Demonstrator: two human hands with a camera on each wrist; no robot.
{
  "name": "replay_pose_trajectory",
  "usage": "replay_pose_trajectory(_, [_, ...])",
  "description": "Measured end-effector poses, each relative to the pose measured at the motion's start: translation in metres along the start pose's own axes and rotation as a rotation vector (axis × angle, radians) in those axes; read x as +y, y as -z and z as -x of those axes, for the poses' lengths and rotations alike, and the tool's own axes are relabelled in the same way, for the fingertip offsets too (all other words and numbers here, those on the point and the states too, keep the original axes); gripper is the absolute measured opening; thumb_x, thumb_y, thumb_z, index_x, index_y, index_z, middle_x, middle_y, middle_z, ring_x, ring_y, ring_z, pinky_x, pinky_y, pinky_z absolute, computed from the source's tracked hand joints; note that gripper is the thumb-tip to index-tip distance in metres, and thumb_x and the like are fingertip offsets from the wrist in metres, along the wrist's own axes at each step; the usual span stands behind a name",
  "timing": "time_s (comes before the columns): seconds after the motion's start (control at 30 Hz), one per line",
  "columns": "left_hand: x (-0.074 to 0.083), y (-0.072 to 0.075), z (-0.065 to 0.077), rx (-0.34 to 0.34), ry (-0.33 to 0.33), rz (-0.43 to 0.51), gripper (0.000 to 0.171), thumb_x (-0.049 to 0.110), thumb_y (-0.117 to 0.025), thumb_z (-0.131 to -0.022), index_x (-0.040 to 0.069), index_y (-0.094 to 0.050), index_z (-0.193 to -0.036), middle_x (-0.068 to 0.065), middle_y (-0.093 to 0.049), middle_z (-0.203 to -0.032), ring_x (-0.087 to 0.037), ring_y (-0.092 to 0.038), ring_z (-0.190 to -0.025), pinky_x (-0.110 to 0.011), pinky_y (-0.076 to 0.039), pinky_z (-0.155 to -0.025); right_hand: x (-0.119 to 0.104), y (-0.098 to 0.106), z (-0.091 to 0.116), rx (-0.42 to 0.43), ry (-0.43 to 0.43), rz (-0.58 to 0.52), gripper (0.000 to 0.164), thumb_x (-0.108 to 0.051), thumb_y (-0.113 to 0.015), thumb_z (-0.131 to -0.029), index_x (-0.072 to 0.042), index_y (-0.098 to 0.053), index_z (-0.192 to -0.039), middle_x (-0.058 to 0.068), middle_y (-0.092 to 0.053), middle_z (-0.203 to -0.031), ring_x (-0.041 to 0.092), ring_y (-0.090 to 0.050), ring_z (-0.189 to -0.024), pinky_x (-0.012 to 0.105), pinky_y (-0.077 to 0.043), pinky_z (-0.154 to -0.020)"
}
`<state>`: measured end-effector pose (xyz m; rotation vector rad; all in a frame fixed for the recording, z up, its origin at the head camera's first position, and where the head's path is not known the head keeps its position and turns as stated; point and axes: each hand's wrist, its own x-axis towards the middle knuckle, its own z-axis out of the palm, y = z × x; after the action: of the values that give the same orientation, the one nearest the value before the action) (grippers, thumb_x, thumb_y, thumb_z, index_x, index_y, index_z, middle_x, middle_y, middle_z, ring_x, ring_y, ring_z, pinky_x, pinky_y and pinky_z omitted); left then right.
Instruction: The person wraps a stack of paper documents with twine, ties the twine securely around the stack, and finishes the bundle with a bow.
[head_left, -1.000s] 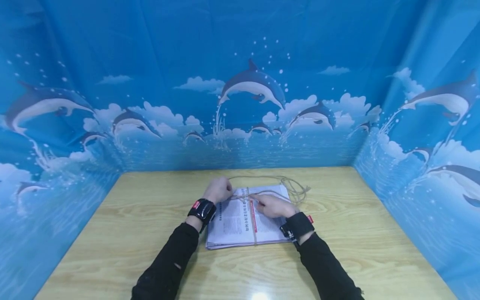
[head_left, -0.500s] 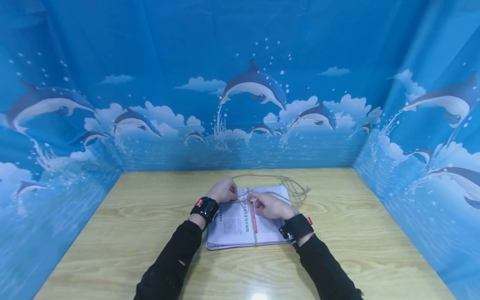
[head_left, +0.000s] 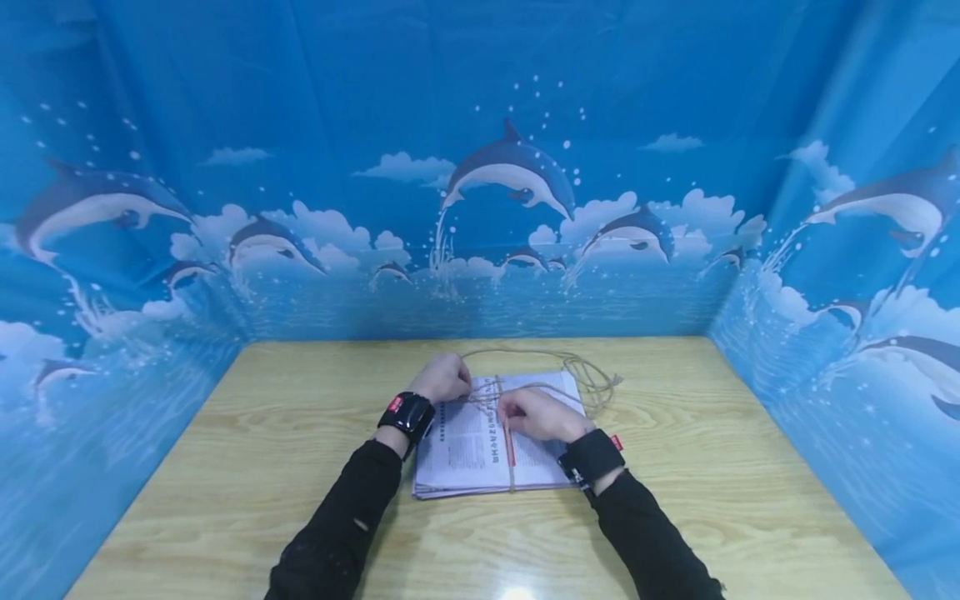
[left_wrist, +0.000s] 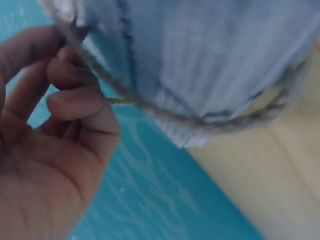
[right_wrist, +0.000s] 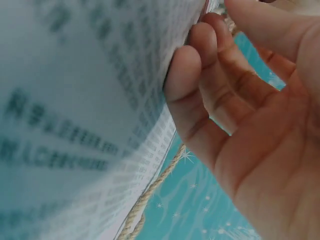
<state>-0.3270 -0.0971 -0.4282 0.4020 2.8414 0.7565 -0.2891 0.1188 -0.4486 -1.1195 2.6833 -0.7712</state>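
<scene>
Wood-grain table; newspaper stack on it, loose twine looped beside

Bright head view, white glare on near tabletop; dimmer wrist views, newsprint blurred

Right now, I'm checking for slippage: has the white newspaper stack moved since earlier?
No; judged against the pale wooden tabletop, the newspaper stack shows no visible shift.

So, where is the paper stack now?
In the head view, the paper stack lies on the table, below centre, with left hand at its far-left corner, right hand over its right half.
</scene>
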Motion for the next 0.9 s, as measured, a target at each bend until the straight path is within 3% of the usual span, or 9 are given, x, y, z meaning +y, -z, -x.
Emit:
replay_pose_trajectory(0.23, [0.007, 0.007, 0.002, -0.173, -0.082, -0.036, 0.008, 0.007, -0.076, -0.08, 0.014, -0.079, -0.081, 0.002, -0.072, -0.086, -0.014, -0.06, -0.07, -0.025, -0.048, -0.064, -0.002, 0.001, 0.002, 0.074, -0.015, -0.036, 0.017, -0.008, -0.071, -0.087, -0.006, -0.056, -0.094, 0.001, -0.056, -0.079, 0.007, -0.048, -0.069, 0.021, -0.042, -0.063])
replay_pose_trajectory(0.37, [0.011, 0.002, -0.003, -0.226, -0.123, -0.007, 0.008, 0.005, -0.075, -0.081, 0.011, -0.078, -0.077, 0.005, -0.066, -0.071, -0.011, -0.055, -0.062, -0.022, -0.044, -0.057, -0.001, -0.001, 0.002, 0.103, -0.034, -0.023, 0.022, -0.015, -0.072, -0.088, -0.004, -0.055, -0.096, 0.005, -0.055, -0.081, 0.011, -0.047, -0.07, 0.024, -0.04, -0.063])
replay_pose_trajectory(0.5, [0.013, -0.007, -0.009, -0.259, -0.214, 0.042, 0.011, 0.0, -0.072, -0.081, 0.005, -0.073, -0.071, 0.006, -0.054, -0.058, -0.008, -0.045, -0.052, -0.02, -0.036, -0.05, 0.0, -0.002, 0.003, 0.107, -0.062, 0.005, 0.029, -0.019, -0.072, -0.088, -0.002, -0.059, -0.108, 0.013, -0.062, -0.098, 0.021, -0.058, -0.088, 0.035, -0.049, -0.079])
replay_pose_trajectory(0.6, [0.015, -0.011, -0.013, -0.259, -0.269, 0.096, 0.014, -0.006, -0.067, -0.079, 0.001, -0.069, -0.068, 0.006, -0.051, -0.055, -0.007, -0.044, -0.049, -0.02, -0.035, -0.049, 0.0, -0.001, 0.003, 0.105, -0.079, 0.04, 0.042, -0.022, -0.071, -0.089, 0.001, -0.058, -0.122, 0.018, -0.062, -0.114, 0.03, -0.059, -0.106, 0.043, -0.048, -0.093])
replay_pose_trajectory(0.7, [0.016, -0.013, -0.016, -0.238, -0.292, 0.149, 0.014, -0.009, -0.064, -0.077, 0.0, -0.067, -0.067, 0.004, -0.052, -0.054, -0.008, -0.045, -0.047, -0.02, -0.035, -0.048, 0.0, 0.0, 0.003, 0.111, -0.062, 0.087, 0.048, -0.024, -0.071, -0.09, 0.001, -0.058, -0.128, 0.019, -0.062, -0.117, 0.032, -0.057, -0.11, 0.044, -0.047, -0.096])
replay_pose_trajectory(0.9, [0.013, -0.018, -0.019, -0.216, -0.328, 0.192, 0.01, -0.007, -0.068, -0.079, 0.0, -0.068, -0.071, 0.003, -0.056, -0.058, -0.007, -0.048, -0.049, -0.018, -0.037, -0.049, -0.003, -0.001, 0.002, 0.121, -0.068, 0.097, 0.03, -0.022, -0.073, -0.088, -0.006, -0.067, -0.113, 0.011, -0.066, -0.102, 0.026, -0.057, -0.097, 0.04, -0.048, -0.085])
